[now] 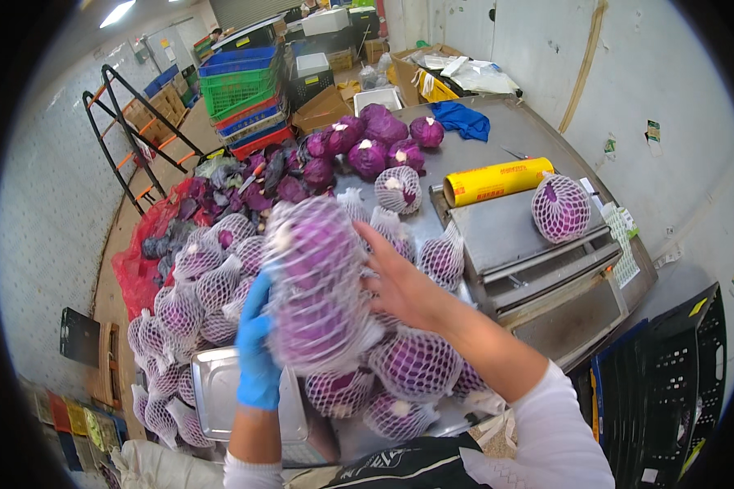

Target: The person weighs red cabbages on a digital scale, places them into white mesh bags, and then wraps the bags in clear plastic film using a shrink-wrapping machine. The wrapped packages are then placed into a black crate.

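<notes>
Between my hands are purple cabbages in white foam netting (318,287), blurred, one above the other. My left hand (260,342), in a blue glove, holds their left side. My bare right hand (394,281) is at their right side with fingers spread; whether it grips them cannot be told. Netted cabbages (416,363) lie below and to the left, around the metal pan of a scale (217,391). Bare purple cabbages (367,159) lie at the table's far side, beside loose outer leaves and a knife (252,178).
A wrapping machine (501,238) stands right, with a yellow film roll (498,181) and a netted cabbage (561,209). A blue cloth (462,120) lies behind. Stacked crates (238,91) and a red net bag (144,244) are at left. Black crates (660,367) stand lower right.
</notes>
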The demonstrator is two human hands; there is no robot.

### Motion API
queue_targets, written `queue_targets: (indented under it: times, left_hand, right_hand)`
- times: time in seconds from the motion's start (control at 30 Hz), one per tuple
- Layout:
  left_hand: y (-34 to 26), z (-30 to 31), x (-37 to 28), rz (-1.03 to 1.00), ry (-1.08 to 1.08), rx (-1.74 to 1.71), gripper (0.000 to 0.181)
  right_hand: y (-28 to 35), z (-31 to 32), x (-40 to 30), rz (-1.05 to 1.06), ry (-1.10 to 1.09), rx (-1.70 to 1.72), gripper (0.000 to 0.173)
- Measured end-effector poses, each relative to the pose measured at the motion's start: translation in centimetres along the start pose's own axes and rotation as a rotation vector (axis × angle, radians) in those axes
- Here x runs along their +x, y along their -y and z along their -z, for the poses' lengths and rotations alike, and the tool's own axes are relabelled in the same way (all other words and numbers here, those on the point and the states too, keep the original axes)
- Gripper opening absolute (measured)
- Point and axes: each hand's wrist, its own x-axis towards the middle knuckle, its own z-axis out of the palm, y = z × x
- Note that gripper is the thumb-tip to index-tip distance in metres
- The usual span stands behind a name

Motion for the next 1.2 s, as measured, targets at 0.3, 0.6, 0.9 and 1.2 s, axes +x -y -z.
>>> queue_targets:
  times: [0.3,0.6,0.9,1.2]
  left_hand:
    - [11.5,-7.6,21.2,-0.322,0.173,1.212,0.072]
    - [14.8,-8.9,23.2,-0.288,0.624,1.592,0.06]
    - [15.1,-6.2,25.3,-0.271,0.586,1.283,0.045]
    - [9.3,-5.9,21.4,-0.145,0.427,1.357,0.041]
  right_hand:
    - [-0.3,26.4,20.7,0.1,-0.484,-0.805,0.065]
    - [9.3,41.2,27.9,0.03,-0.965,-1.376,0.109]
    - [7.3,46.1,28.9,0.218,-1.114,-0.908,0.091]
    - [8.0,41.1,31.5,-0.16,-1.049,-1.209,0.104]
